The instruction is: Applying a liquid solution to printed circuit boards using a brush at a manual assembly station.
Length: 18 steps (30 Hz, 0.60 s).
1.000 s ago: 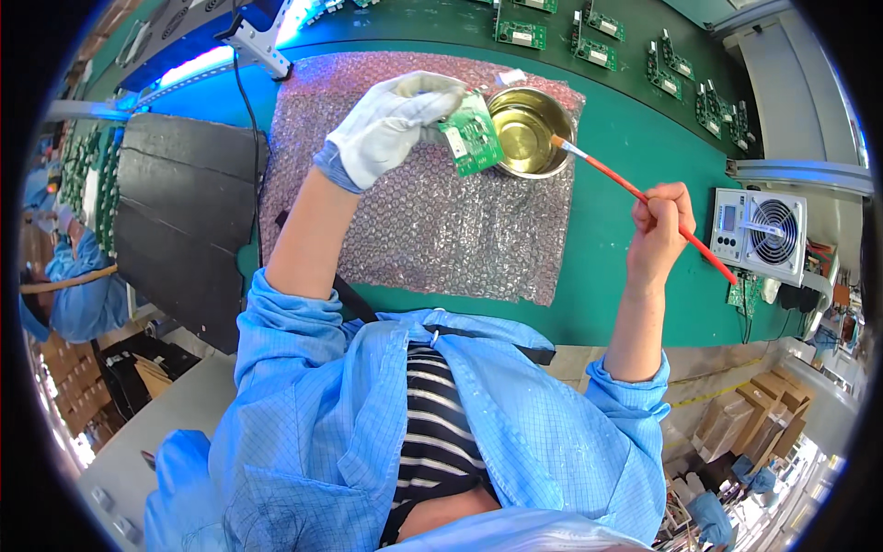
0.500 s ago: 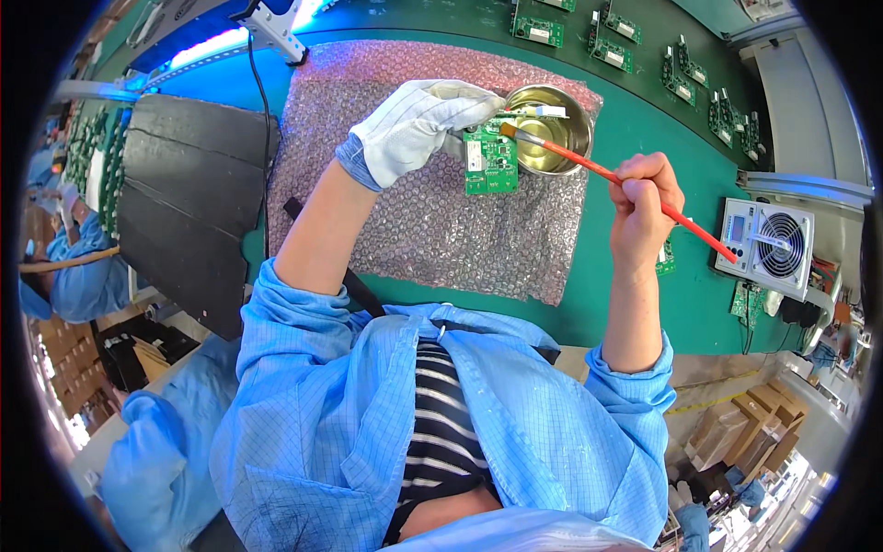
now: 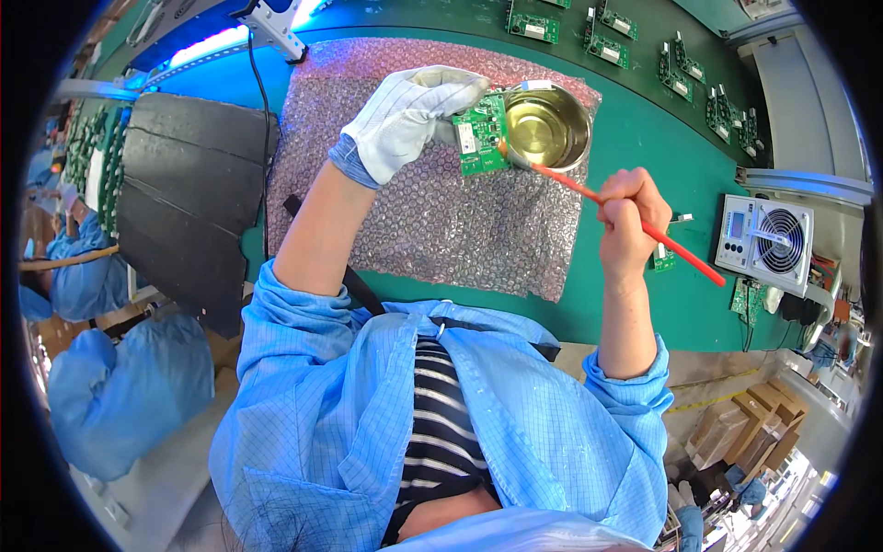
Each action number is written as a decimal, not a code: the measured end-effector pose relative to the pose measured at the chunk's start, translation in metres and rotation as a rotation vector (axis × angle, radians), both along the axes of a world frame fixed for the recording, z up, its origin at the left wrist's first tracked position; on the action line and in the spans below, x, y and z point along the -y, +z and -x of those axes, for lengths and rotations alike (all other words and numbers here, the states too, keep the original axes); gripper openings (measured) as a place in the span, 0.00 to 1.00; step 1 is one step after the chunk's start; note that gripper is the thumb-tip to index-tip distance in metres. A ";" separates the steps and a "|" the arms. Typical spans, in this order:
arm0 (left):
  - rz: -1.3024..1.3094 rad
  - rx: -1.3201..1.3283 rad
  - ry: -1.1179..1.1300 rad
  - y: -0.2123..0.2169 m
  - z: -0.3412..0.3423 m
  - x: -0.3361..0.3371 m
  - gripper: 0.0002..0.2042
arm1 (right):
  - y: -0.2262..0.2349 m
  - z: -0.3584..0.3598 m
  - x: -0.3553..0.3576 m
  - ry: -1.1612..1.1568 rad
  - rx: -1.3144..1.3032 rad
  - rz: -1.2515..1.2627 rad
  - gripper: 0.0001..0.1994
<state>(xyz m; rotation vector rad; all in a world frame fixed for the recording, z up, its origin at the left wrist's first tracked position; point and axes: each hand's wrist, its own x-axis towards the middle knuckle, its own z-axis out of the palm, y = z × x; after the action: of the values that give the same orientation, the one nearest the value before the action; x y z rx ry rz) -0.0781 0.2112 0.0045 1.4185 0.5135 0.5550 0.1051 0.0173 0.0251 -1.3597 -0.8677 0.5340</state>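
Observation:
My left hand (image 3: 405, 120), in a white glove, pinches a green circuit board (image 3: 481, 136) by its upper left part. The board hangs over the bubble wrap, just left of a metal bowl (image 3: 575, 129) holding a clear yellowish liquid, and overlaps its rim. A white connector at the board's top end shows above the bowl. My bare right hand (image 3: 632, 221) is closed around the red handle of a paintbrush (image 3: 589, 192). The brush's bristle tip is at the board's lower right edge and seems to touch it.
Bubble wrap (image 3: 414, 221) covers the green mat. Several circuit boards (image 3: 607, 51) stand along the far right. A white fan unit (image 3: 768, 237) sits at right, with another board (image 3: 662, 256) beside my right wrist. A black panel (image 3: 184, 193) and a cable (image 3: 263, 120) lie left; a co-worker (image 3: 129, 396) is nearby.
The board has moved up and slightly left and now faces more squarely toward me. My right hand has moved down and left, bringing the brush tip lower along the board's edge.

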 end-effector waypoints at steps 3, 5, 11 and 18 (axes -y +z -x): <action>0.197 -0.004 0.011 0.000 0.001 0.000 0.21 | 0.001 0.002 0.007 0.059 0.050 -0.047 0.03; 0.130 0.056 0.035 0.000 0.001 0.000 0.20 | 0.000 0.004 0.009 -0.011 0.115 -0.021 0.03; 0.244 0.039 0.045 0.002 0.003 0.001 0.19 | 0.001 0.003 0.013 0.000 0.163 -0.075 0.03; 0.097 0.049 0.026 0.003 -0.003 0.008 0.19 | 0.012 0.018 -0.006 -0.027 0.209 -0.191 0.04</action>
<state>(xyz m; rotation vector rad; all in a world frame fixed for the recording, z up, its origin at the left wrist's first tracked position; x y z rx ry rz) -0.0755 0.2033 0.0080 1.3044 0.5133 0.5770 0.0872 0.0238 0.0367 -1.2643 -1.0412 0.2826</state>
